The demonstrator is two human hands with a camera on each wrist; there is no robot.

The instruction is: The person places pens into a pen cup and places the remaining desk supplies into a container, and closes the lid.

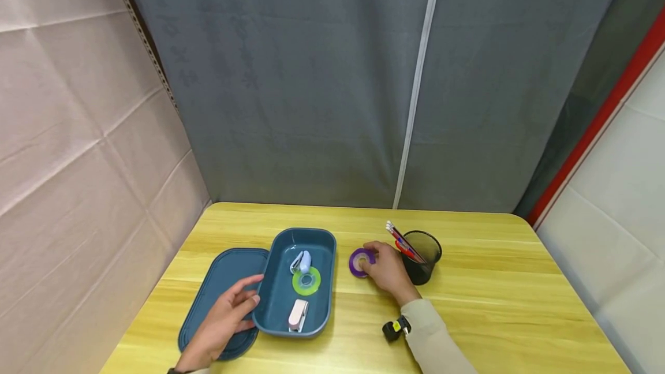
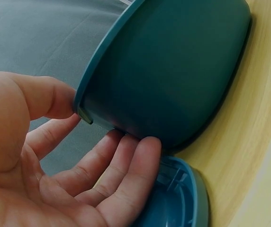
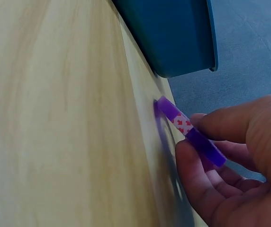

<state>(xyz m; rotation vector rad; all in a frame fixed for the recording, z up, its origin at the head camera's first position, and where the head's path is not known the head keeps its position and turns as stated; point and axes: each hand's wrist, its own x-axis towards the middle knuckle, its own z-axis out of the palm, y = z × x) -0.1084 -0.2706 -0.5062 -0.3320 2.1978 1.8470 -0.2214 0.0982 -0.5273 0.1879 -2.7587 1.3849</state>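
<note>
My right hand point(image 1: 387, 267) pinches a roll of purple tape point(image 1: 358, 262) between thumb and fingers. Tilted in the right wrist view, the tape roll point(image 3: 191, 131) has a pink patch with red arrows on its rim, close to the wooden surface. At the left wall of a blue box point(image 1: 324, 328), my left hand point(image 1: 220, 319) touches with its fingertips, fingers loosely extended. Inside the box lie a light blue mini stapler point(image 1: 304, 261), a roll of green tape point(image 1: 306, 283) and a pale pink mini stapler point(image 1: 298, 313). The left hand's thumb meets the box rim point(image 2: 81, 97).
Left of the box lies its blue lid point(image 1: 202, 299), partly under the left hand. A black mesh pen cup point(image 1: 421, 273) holding several pencils point(image 1: 397, 234) and a red item stands right beside the right hand. Grey cloth point(image 1: 312, 103) hangs behind the wooden table point(image 1: 499, 305).
</note>
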